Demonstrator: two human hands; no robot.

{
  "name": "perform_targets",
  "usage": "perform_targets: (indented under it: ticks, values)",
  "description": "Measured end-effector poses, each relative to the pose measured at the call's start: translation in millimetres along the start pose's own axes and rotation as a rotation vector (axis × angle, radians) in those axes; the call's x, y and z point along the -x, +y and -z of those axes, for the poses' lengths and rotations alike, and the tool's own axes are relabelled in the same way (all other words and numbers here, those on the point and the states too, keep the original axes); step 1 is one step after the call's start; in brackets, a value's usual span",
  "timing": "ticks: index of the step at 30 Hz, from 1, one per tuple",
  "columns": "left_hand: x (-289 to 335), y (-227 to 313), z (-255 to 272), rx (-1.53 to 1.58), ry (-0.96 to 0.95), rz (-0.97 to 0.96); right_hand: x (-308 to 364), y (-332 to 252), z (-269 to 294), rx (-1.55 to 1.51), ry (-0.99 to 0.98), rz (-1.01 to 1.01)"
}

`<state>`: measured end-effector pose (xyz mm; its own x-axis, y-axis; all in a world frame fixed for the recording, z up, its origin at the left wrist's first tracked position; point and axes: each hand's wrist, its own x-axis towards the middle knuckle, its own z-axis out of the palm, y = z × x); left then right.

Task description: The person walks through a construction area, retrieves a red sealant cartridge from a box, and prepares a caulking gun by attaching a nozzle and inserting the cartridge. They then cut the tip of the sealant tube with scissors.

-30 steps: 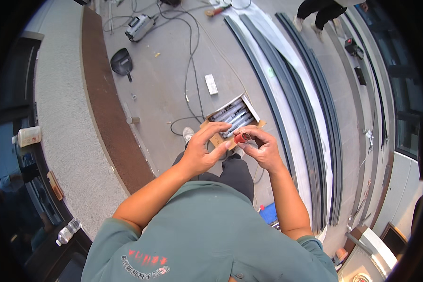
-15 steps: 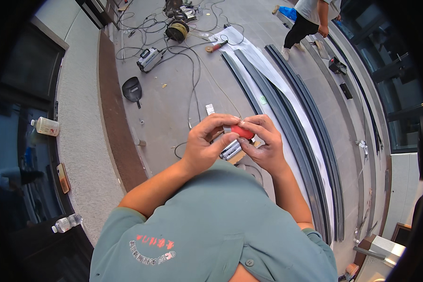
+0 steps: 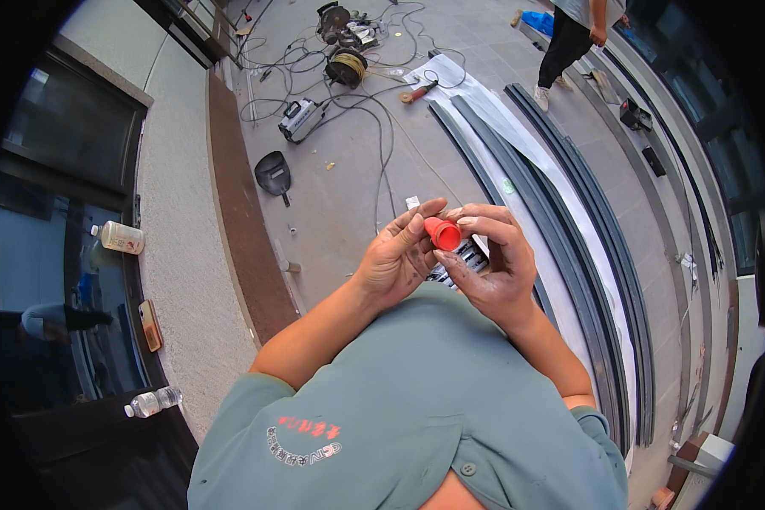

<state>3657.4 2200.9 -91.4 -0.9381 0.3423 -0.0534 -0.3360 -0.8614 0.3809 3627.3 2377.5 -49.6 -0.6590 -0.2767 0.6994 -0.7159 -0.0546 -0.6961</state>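
Red cylinder [image 3: 441, 232]: long axis slanting down-right, open mouth toward camera

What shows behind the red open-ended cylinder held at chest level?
Beyond the red cylinder, part of a group of pale-and-dark tubes shows between the right hand's thumb and fingers. That hand and the grey-green shirt cover whatever else lies there.

Grey-green fabric shirt [image 3: 399, 399] bore red characters [image 3: 333, 432] above curved pale lettering [image 3: 290, 458]; print on cream plastic bottle [image 3: 121, 238] was illegible.
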Motion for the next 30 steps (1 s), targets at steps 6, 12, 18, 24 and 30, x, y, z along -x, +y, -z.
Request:
perform_targets:
  ticks: [6, 12, 18, 24, 30]
  values:
    - [-14.5, -2.0, 0.0, 0.034, -0.07, 0.03, -7.7, -1.3, 4.7, 0.034, 0.039, 0.129]
    - [-20.2, -1.0, -6.9, 0.033, -0.13, 0.054, -7.5, -3.3, 11.9, 0.125, 0.011, 0.147]
    - [-23.8, -0.7, -6.9, 0.003, -0.138, 0.058, -1.3, -4.2, 14.5, 0.146, 0.026, 0.12]
    - [-28.9, -0.1, -5.4, -0.007, -0.155, 0.112, -3.9, -5.4, 12.6, 0.133, 0.039, 0.135]
    - [-27.0, -1.9, -9.5, -0.003, -0.032, 0.095, 3.5, -2.7, 18.4, 0.194, 0.067, 0.122]
